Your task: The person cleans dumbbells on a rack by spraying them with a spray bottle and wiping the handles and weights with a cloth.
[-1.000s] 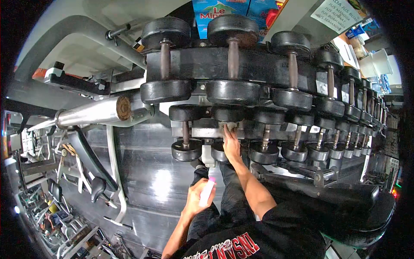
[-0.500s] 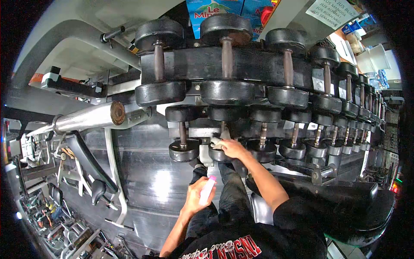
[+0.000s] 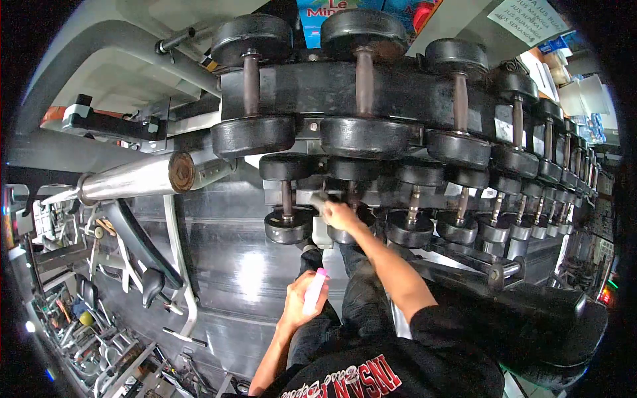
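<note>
My left hand (image 3: 298, 302) is closed around a small white bottle with a pink cap (image 3: 314, 293), held upright in front of my legs. Ahead of it, my right hand (image 3: 339, 216) grips a grey cloth (image 3: 321, 200). The cloth reaches toward the gap between two dumbbells on the lower rack. Under my right hand is the second black dumbbell (image 3: 352, 169), its near head partly covered by the hand and forearm. To the left of the cloth sits another black dumbbell (image 3: 288, 225) with a brown handle.
Larger black dumbbells (image 3: 363, 138) line the upper rack (image 3: 298, 89), and the rows run off to the right. A thick barbell sleeve (image 3: 136, 179) juts in from the left, above a padded bench (image 3: 133, 232). Blue cartons (image 3: 332, 13) stand behind the rack.
My right hand and the cloth have moved a little left and up, off the dumbbell's near head toward the gap beside it. The view has shifted slightly; my left hand still holds the bottle.
</note>
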`<state>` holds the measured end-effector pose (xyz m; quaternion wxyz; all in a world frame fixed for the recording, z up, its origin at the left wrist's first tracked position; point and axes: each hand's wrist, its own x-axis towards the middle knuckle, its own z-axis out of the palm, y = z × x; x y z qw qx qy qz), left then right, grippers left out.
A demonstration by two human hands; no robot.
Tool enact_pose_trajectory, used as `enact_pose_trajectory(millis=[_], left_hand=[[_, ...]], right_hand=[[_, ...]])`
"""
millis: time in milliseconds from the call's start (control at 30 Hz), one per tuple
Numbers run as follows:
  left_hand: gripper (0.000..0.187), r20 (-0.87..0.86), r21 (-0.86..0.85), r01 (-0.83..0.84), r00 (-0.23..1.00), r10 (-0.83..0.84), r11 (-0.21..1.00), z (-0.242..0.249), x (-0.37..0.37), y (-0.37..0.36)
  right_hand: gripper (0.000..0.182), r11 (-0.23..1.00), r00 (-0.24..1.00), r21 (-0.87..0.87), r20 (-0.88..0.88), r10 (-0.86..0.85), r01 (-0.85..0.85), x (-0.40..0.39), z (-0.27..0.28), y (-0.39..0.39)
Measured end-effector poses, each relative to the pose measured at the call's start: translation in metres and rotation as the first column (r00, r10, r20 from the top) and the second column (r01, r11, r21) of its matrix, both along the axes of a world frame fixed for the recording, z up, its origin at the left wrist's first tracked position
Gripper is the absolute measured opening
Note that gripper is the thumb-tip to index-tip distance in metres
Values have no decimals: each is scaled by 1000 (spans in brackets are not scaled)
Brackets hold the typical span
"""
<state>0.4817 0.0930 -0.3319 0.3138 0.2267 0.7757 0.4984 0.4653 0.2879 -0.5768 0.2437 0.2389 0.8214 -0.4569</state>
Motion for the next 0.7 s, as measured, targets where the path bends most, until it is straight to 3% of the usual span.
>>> enact_pose_trajectory(millis=[67, 100, 167, 200, 333, 400, 467, 500, 600, 633, 700], left_hand=[[13, -43, 2, 12, 999, -12, 1000, 0, -1, 1], [16, -45, 2, 9, 999, -9, 1000, 1, -2, 0], [18, -42, 9, 11, 999, -11, 1000, 2, 0, 0], [18, -6, 6, -5, 1000, 5, 1000, 1, 1, 0], [17, 7, 22, 2, 1000, -2, 1000, 3, 0, 0], [17, 4, 40, -19, 1000, 19, 999, -5, 3, -8], [17, -2, 66, -34, 999, 34, 997, -8, 3, -9], [18, 40, 73, -72, 997, 69, 995, -7, 2, -8], [18, 43, 87, -90, 995, 86, 992, 3, -6, -4], [18, 5, 104, -68, 998, 68, 992, 4, -9, -2], [18, 15, 111, -78, 997, 77, 991, -1, -10, -4]], right_hand=[[38, 979, 998, 202, -43, 50, -40, 0, -10, -20], [38, 980, 998, 198, -39, 43, -34, -3, -12, -25], [38, 942, 973, 244, 82, 216, -230, -11, -8, -23], [38, 942, 974, 248, 86, 211, -226, -9, -4, -19], [35, 942, 963, 203, 91, 253, -266, 7, 48, 8], [38, 960, 956, -98, 105, 272, -263, 21, 77, 34], [41, 971, 975, -107, 21, 219, -216, 42, 73, 54], [41, 948, 950, -74, 13, 312, -310, 47, 74, 69], [45, 923, 825, -55, 431, 365, -380, 31, 90, 98], [45, 923, 825, -56, 431, 366, -380, 33, 79, 104], [49, 957, 858, 89, 472, 205, -277, 45, 32, 112]])
